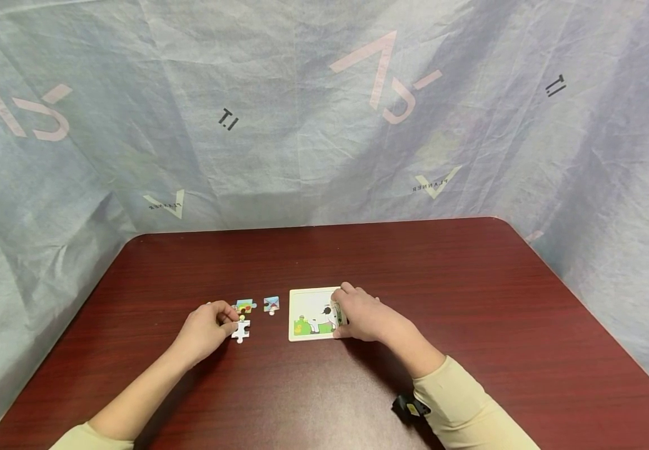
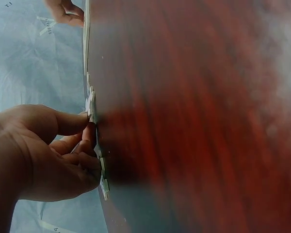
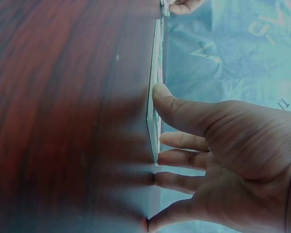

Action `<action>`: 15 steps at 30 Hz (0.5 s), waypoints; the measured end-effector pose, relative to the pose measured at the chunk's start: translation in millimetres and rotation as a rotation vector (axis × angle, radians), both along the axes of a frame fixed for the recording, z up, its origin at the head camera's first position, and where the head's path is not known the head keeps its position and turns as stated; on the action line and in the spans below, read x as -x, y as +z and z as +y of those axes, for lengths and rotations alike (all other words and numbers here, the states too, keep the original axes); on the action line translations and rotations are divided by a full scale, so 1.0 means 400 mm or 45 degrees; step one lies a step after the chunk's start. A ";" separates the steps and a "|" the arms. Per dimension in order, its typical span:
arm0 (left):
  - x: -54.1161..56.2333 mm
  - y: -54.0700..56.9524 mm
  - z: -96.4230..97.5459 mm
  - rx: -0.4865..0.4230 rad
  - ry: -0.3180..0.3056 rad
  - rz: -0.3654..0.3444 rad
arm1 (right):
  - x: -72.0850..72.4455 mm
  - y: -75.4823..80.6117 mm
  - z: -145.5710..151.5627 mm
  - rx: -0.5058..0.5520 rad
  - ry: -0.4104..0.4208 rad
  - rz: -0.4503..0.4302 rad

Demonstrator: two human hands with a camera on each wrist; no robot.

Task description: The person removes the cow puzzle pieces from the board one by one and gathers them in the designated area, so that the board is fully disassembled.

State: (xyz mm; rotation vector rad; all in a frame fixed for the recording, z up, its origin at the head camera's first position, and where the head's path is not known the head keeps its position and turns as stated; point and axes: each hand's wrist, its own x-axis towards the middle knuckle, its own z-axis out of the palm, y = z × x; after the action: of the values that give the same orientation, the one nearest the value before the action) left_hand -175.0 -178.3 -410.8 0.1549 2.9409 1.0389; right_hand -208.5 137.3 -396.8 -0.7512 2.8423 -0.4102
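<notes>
My left hand [image 1: 205, 330] pinches a mostly white puzzle piece [image 1: 241, 332] between thumb and fingertips, low over the table. In the left wrist view the same piece [image 2: 91, 104] shows edge-on at the thumb tip. Just beyond the hand lies a colourful puzzle piece [image 1: 244, 305], partly covered by the fingers. My right hand [image 1: 362, 314] rests on the right end of a puzzle board [image 1: 314, 337] with a cow picture. In the right wrist view its thumb touches the edge of the board [image 3: 154, 111], and its fingers are spread and fairly straight. That hand hides the board's right part.
Another puzzle piece [image 1: 271, 304] with a blue and red picture lies between the left hand and the board. A black strapped device [image 1: 411, 409] sits by the right sleeve. The dark red table [image 1: 279, 387] ends at grey hanging cloth [image 1: 296, 156].
</notes>
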 end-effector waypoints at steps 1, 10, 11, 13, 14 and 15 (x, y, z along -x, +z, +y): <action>0.000 0.001 0.000 0.001 -0.002 -0.002 | 0.001 -0.001 0.000 -0.004 -0.003 0.006; -0.001 0.005 0.001 0.049 -0.017 0.004 | 0.004 -0.001 -0.001 -0.021 0.002 0.022; -0.002 0.006 0.001 0.054 -0.017 0.007 | 0.004 0.000 -0.001 -0.022 0.003 0.024; -0.003 0.009 0.003 0.059 -0.016 0.018 | 0.004 -0.001 -0.001 -0.028 0.007 0.033; -0.002 0.010 0.005 0.060 -0.016 0.028 | 0.005 -0.001 0.000 -0.033 0.010 0.042; -0.002 0.012 0.006 0.060 -0.013 0.036 | 0.005 -0.002 0.000 -0.039 0.016 0.053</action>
State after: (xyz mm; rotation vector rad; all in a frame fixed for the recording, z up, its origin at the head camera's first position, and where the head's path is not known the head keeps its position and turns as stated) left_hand -174.3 -175.7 -406.2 0.1849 2.9836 0.9727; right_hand -210.5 137.4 -397.6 -0.7799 2.8737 -0.3526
